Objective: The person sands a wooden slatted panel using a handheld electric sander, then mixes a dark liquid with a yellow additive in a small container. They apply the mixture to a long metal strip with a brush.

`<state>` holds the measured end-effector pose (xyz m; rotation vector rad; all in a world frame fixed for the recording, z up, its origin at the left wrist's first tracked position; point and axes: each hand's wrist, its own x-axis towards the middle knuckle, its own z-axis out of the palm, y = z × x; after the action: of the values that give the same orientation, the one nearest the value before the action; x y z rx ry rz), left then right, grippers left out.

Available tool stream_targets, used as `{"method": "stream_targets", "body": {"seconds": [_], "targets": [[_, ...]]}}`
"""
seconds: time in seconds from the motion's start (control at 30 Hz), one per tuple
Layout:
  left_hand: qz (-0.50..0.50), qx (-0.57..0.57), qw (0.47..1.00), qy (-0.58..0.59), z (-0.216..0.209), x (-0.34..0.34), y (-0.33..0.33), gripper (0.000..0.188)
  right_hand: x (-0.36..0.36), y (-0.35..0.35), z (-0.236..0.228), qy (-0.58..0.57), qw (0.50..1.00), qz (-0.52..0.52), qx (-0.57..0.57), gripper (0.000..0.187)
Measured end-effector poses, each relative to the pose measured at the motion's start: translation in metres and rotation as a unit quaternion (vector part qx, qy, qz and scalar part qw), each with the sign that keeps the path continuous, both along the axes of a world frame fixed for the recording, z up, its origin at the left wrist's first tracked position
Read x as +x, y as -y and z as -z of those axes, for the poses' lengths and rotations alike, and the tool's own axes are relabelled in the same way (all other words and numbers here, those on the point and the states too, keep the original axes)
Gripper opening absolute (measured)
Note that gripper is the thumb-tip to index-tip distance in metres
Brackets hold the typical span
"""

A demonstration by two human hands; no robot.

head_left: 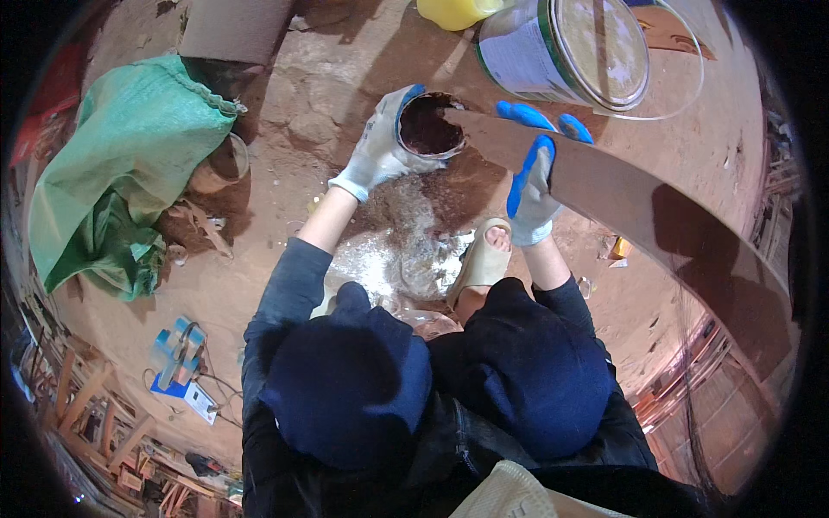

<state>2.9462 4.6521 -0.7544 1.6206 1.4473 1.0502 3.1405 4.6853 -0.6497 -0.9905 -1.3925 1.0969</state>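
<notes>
While gripping, seemingly curled fingers (380, 142)

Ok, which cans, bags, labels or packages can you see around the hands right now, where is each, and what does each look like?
Small can: in the left hand, round, open, dark brown inside.
Large tin: top, lying tilted on the ground, round metal lid, green rim, pale label, wire handle.
Yellow container: top edge, mostly cut off.
Green woven sack: left, crumpled on the ground.
Blue and white package: lower left, flat.
Right hand: holds a long brown board.

Small can (429, 126) left of board (639, 207), behind sandal (484, 259).
</notes>
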Motion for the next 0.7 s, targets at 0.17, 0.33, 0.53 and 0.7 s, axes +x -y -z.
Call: {"method": "stream_targets", "body": {"seconds": [0.17, 0.33, 0.53, 0.7], "targets": [[-0.032, -0.017, 0.999, -0.001, 0.004, 0.008, 0.004, 0.102, -0.006, 0.006, 0.01, -0.024, 0.998, 0.047, -0.02, 0.037], [-0.004, -0.027, 0.999, 0.044, 0.003, 0.004, -0.007, 0.102, 0.044, -0.016, 0.051, 0.41, 0.898, 0.0, 0.157, 0.03], [0.036, 0.01, 0.999, -0.017, -0.012, -0.004, -0.012, 0.101, -0.013, -0.037, 0.001, -0.001, 0.998, -0.065, -0.026, 0.025], [0.026, -0.008, 0.999, 0.024, -0.005, -0.007, -0.011, 0.1, -0.007, -0.019, -0.006, -0.059, 0.99, -0.096, -0.084, 0.025]]}}
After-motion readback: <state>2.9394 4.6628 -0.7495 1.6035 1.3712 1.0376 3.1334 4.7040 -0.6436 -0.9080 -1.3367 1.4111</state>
